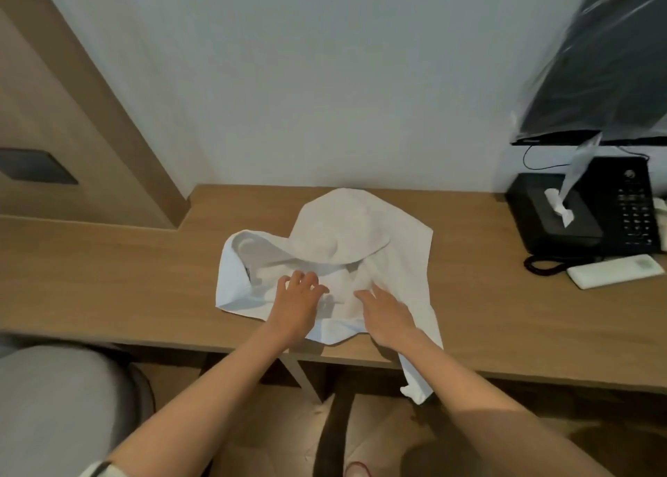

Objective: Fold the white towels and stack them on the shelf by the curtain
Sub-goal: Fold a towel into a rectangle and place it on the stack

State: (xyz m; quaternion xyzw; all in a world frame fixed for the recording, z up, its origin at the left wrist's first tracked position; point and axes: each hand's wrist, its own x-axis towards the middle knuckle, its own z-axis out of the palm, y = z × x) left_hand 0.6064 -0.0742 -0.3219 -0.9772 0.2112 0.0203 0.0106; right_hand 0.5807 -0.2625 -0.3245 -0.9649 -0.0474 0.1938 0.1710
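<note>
Left grip (297, 307) is wide: the fingers are spread and slightly bent, with their tips resting on the towel (346, 231) and holding nothing that shows. Right grip (388, 318) is wide too, lying flat on the cloth just beside the left with its fingers straight and pointing away from the person. The white towel lies crumpled in the middle of the table (108, 278) – a rounded flap is heaped up toward the wall, and one corner hangs over the front edge below the right forearm. At the table's right end a black tissue box (541, 231) stands against a black phone (631, 206), with a white remote (613, 271) in front of them. A screen (606, 61) wrapped in plastic hangs above – a grey seat (47, 404) is at the lower left.
</note>
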